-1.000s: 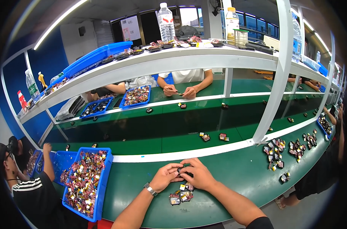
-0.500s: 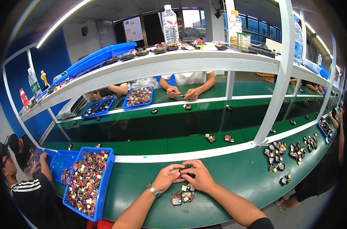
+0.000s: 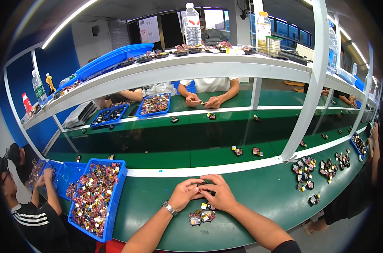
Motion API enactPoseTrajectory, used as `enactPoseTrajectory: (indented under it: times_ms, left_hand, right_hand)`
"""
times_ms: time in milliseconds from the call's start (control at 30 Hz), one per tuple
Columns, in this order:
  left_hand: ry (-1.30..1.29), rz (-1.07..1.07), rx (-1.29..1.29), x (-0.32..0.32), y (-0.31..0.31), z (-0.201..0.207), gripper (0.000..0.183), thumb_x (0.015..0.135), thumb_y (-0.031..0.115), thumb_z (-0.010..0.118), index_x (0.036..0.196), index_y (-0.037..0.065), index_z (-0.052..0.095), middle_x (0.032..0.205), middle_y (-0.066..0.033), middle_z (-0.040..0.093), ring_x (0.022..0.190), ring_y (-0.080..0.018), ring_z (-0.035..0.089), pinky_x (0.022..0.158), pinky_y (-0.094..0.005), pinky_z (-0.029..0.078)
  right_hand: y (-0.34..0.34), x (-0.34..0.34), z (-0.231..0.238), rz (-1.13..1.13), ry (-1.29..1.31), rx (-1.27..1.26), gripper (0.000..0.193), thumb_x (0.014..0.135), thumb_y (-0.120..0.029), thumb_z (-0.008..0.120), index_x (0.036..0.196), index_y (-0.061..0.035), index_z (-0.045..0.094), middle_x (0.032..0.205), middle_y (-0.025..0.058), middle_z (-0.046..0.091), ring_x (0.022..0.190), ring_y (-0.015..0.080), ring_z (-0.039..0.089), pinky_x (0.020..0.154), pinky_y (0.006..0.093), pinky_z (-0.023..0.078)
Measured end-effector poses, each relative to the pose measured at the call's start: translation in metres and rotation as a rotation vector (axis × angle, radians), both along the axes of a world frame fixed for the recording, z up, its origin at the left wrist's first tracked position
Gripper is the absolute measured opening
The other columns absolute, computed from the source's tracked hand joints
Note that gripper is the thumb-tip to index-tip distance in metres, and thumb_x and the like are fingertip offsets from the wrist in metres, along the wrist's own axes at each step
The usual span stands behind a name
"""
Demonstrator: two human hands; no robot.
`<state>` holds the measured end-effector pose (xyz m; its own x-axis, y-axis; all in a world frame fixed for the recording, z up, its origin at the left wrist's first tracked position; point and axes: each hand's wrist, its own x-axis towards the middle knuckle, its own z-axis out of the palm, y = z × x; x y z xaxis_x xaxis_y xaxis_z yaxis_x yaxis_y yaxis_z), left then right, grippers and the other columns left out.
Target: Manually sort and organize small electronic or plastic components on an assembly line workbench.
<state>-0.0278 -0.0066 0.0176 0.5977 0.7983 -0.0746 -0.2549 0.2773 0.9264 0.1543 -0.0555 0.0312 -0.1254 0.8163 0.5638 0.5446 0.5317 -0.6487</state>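
My left hand (image 3: 184,195) and my right hand (image 3: 219,195) meet over the green work surface (image 3: 259,206). Between them, both sets of fingertips grip a small black part (image 3: 202,184), mostly covered by the fingers. Something reddish shows beside it, under the thumbs. Just below the hands lies a small group of black-framed parts (image 3: 194,219) with reddish, yellow and white bits. A metal-banded watch (image 3: 169,208) is on my left wrist.
To my left, a blue tray (image 3: 120,185) is heaped with similar parts; a co-worker (image 3: 31,211) sits beyond it. Piles of parts (image 3: 304,172) lie at right. Ahead are a dark green belt (image 3: 178,145), a white post (image 3: 303,105) and a shelf with bottles (image 3: 192,27).
The view has shifted slightly. My fingers have moved a little around the small black part, still gripping it. The co-worker at left has raised their hands toward the blue tray there.
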Motion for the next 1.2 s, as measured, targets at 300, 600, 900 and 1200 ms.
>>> enactPoseTrajectory:
  times_ms: [300,600,900,1200]
  left_hand:
    - [-0.045,-0.073,-0.074,-0.003,0.004,-0.001,0.035,0.096,0.007,0.057,0.128,-0.004,0.050,0.120,-0.0169,0.061,0.110,-0.0249,0.062,0.098,-0.0395,0.054]
    - [-0.060,0.052,-0.002,0.001,0.000,-0.003,0.036,0.095,0.009,0.060,0.127,-0.005,0.050,0.118,-0.0182,0.062,0.108,-0.0252,0.064,0.096,-0.0406,0.055]
    - [-0.047,0.113,0.071,0.007,-0.008,-0.002,0.035,0.097,0.007,0.056,0.128,-0.007,0.049,0.117,-0.0183,0.062,0.106,-0.0251,0.065,0.093,-0.0385,0.057]
    - [-0.018,0.104,0.067,0.007,-0.004,-0.002,0.031,0.098,0.002,0.050,0.128,-0.005,0.050,0.119,-0.0167,0.062,0.110,-0.0233,0.063,0.095,-0.0382,0.056]
  right_hand:
    - [0.000,0.005,-0.002,0.021,0.054,-0.059,0.016,0.078,-0.007,0.071,0.093,-0.0082,0.074,0.119,0.0064,0.062,0.115,0.0289,0.053,0.095,0.0381,0.048]
    - [0.000,0.001,-0.004,0.032,0.055,-0.011,0.017,0.080,-0.008,0.070,0.097,-0.0085,0.073,0.126,0.0068,0.060,0.120,0.0299,0.050,0.098,0.0392,0.046]
    - [0.005,0.002,0.003,0.042,0.109,-0.047,0.018,0.078,-0.006,0.070,0.096,-0.0078,0.073,0.127,0.0079,0.060,0.119,0.0295,0.052,0.098,0.0395,0.046]
    - [-0.002,-0.001,0.002,-0.009,-0.016,0.028,0.021,0.079,-0.005,0.069,0.100,-0.0073,0.069,0.120,0.0090,0.059,0.114,0.0305,0.054,0.093,0.0390,0.049]
